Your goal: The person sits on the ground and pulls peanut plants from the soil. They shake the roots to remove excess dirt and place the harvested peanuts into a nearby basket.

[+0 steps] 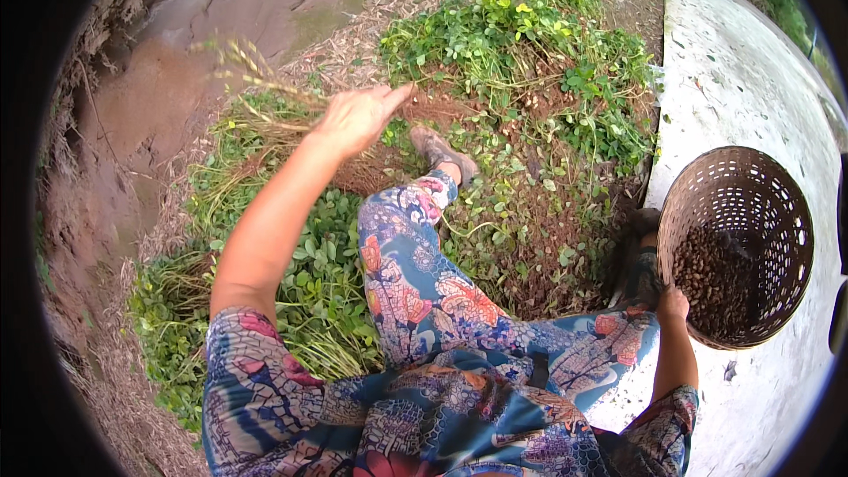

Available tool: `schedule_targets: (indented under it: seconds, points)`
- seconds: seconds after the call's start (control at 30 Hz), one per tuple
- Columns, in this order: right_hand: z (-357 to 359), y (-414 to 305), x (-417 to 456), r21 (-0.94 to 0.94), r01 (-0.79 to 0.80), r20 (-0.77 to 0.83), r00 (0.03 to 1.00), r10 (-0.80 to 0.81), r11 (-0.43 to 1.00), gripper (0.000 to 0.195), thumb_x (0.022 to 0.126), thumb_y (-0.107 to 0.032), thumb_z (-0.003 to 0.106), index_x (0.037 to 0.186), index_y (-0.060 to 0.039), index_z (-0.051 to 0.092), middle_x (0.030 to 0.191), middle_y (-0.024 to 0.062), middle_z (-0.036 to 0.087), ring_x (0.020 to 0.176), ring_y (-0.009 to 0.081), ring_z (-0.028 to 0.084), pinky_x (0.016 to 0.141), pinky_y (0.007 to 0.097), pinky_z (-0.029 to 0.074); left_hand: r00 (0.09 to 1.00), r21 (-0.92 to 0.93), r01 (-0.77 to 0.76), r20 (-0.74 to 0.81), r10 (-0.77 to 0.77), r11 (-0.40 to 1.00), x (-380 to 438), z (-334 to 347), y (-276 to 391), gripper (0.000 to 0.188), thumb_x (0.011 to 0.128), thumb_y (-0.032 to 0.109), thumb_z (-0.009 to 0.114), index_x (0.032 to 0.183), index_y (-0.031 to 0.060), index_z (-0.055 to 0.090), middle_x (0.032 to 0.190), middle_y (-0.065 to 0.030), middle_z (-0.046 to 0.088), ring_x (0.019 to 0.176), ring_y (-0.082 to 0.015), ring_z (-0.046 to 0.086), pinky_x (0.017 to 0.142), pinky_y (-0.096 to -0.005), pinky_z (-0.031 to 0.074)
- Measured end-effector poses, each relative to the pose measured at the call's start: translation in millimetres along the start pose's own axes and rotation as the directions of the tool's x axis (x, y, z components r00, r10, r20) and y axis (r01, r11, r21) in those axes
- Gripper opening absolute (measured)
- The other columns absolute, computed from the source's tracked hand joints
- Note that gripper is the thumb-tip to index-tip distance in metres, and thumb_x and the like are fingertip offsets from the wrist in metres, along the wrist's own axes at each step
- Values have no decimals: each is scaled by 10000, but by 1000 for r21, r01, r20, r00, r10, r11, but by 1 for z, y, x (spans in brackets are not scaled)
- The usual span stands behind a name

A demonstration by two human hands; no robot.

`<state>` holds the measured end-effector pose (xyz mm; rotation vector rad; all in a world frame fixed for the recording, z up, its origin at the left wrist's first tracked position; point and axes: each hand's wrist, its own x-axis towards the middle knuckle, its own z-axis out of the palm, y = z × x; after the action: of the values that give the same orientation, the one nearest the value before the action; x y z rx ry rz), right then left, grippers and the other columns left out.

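My left hand [361, 114] is stretched out over the plants, its back towards me and a finger pointing right. Blurred yellowish stems [268, 83] reach up to it from the left; the palm is hidden, so a grip on them does not show. At the right, my right hand [672, 305] grips the near-left rim of a round woven basket [778, 212]. The basket is tilted, its mouth facing me, and brown pods that look like peanuts [705, 281] lie in it. Heaps of uprooted leafy plants, probably peanut plants, lie ahead [503, 26] and beside my left leg [324, 245].
Muddy brown water [152, 99] runs along the left, past a bank of dry litter [159, 397]. A pale concrete slab [722, 59] borders the soil on the right. My shod foot [437, 149] rests among loose leaves and reddish soil [530, 265].
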<state>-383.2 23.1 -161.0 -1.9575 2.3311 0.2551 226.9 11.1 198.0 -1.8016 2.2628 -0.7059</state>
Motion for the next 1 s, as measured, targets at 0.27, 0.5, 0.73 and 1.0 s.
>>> schedule_targets:
  seconds: [0.27,0.5,0.73,1.0]
  points:
    - [0,67,18,-129,-2,-80,997,-8,992,281,965,-186,339,955,-34,575,912,204,655,864,359,650,736,440,526,993,-62,74,101,-68,995,-23,39,-51,483,793,115,628,1256,105,489,1162,-126,575,1016,-324,591,827,-427,510]
    - [-26,83,26,-152,-87,56,994,96,985,421,1001,-304,272,1122,-12,551,949,230,640,913,375,629,764,465,512,975,-122,110,204,-83,986,-68,106,-92,440,784,97,627,1214,109,535,1142,-127,583,1025,-332,578,914,-430,455]
    - [-53,38,24,-209,-151,182,965,190,966,271,933,-146,422,1170,-50,513,1012,209,636,931,349,640,770,446,527,780,-232,125,624,49,965,-91,174,-113,349,749,108,606,1097,109,585,981,-103,600,912,-267,598,979,-409,395]
    - [-20,17,30,-314,-72,285,944,166,947,259,921,-139,436,1146,-53,532,1022,204,637,944,345,638,779,435,527,819,-23,215,549,-167,976,-97,197,-228,420,721,194,678,1119,128,561,1097,-74,548,1088,-262,514,1026,-431,337]
